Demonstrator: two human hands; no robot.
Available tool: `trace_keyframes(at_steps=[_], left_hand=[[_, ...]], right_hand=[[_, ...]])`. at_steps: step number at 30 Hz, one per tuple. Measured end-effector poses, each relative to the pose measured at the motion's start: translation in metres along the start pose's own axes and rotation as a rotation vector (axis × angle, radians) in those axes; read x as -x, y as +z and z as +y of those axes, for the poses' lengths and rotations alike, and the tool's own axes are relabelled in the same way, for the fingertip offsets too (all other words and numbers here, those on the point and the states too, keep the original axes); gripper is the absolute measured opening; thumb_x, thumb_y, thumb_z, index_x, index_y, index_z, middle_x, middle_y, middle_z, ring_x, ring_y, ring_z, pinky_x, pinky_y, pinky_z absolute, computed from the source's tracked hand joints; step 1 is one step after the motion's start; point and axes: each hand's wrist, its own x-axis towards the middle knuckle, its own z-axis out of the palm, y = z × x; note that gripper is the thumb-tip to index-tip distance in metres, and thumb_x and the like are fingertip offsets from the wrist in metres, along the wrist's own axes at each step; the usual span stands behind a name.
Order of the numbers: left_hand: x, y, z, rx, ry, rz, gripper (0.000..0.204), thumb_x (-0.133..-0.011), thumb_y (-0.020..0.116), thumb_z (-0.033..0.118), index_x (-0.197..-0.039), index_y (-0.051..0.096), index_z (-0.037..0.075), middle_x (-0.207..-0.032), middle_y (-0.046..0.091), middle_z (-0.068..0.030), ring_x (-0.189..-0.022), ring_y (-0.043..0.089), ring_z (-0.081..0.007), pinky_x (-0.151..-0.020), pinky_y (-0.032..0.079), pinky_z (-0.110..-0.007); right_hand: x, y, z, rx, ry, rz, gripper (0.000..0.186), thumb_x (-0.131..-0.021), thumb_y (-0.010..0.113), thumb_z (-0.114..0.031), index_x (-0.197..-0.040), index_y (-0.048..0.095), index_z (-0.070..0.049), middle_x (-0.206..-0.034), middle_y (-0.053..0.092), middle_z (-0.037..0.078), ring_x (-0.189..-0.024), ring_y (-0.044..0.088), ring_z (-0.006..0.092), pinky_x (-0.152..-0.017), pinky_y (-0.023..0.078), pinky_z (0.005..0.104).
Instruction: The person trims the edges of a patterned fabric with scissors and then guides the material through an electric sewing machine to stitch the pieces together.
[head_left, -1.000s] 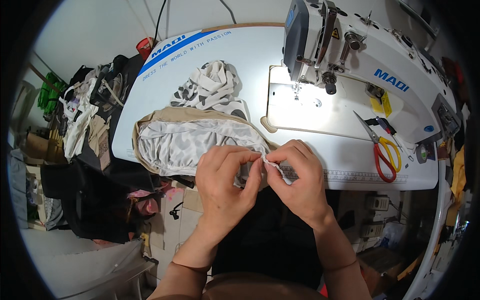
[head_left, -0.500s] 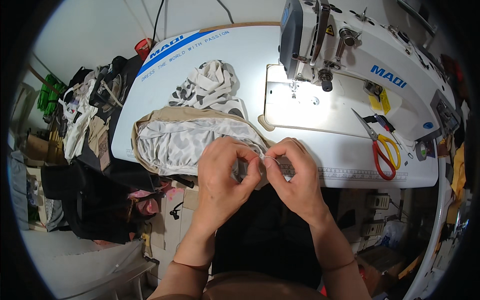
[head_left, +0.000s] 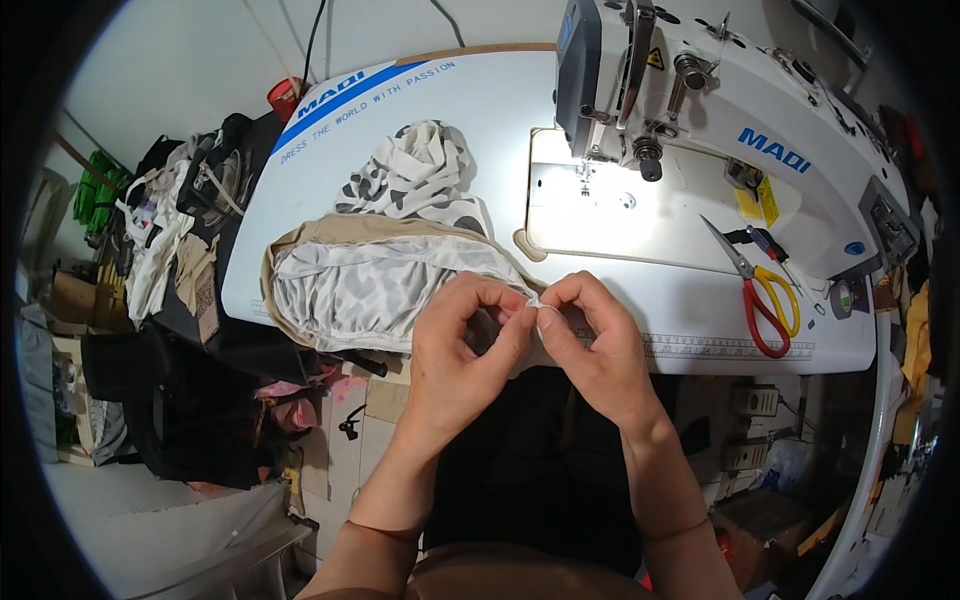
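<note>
The left hand (head_left: 460,340) and the right hand (head_left: 603,345) pinch the edge of a gathered garment (head_left: 370,280)

Each hand presses its thumb and index finger together on a small whitish bit of the garment, and the fingertips of both hands almost meet. The garment lies at the near left part of the table (head_left: 685,310), and its right end reaches to the fingers. It has a long, rounded shape. The inside is thin, pale cloth with soft grey spots and many small folds; around its far and left sides goes a smooth tan border (head_left: 320,232). Just behind it, a white cloth (head_left: 420,165) with dark spots is crumpled in a loose heap.

The table is white and smooth, with a ruler strip (head_left: 720,347) along the near edge. At the far right stands a white sewing machine (head_left: 700,110), and its lamp shines on a flat metal plate (head_left: 650,225). Scissors (head_left: 765,300) with one red and one yellow handle lie to the right. In the room at left, clothes (head_left: 160,240) are piled on a dark surface, near a green bundle (head_left: 96,195). Below, pale floor tiles (head_left: 340,455) are visible.
</note>
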Motion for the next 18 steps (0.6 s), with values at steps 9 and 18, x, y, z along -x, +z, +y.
trace_keyframes(at_steps=[9,18], left_hand=[[-0.007,-0.010,-0.003,0.013,-0.143,-0.074,0.008,-0.086,0.071,0.003,-0.084,0.064,0.003,-0.080,0.061,0.0009,-0.072,0.053,-0.0059,-0.064,0.043,-0.022],[-0.013,0.000,-0.021,0.058,0.021,-0.073,0.008,-0.087,0.068,0.000,-0.089,0.061,0.003,-0.086,0.062,0.0008,-0.074,0.052,-0.0042,-0.068,0.043,-0.020]], right_hand=[[-0.003,-0.002,-0.001,0.040,0.009,-0.028,0.011,-0.093,0.068,-0.003,-0.099,0.060,0.000,-0.087,0.063,0.004,-0.082,0.062,0.0117,-0.076,0.052,0.0267],[-0.011,-0.017,-0.004,0.038,0.031,-0.064,0.008,-0.096,0.063,-0.004,-0.100,0.059,0.001,-0.085,0.062,0.004,-0.080,0.059,0.0089,-0.071,0.050,0.0247]])
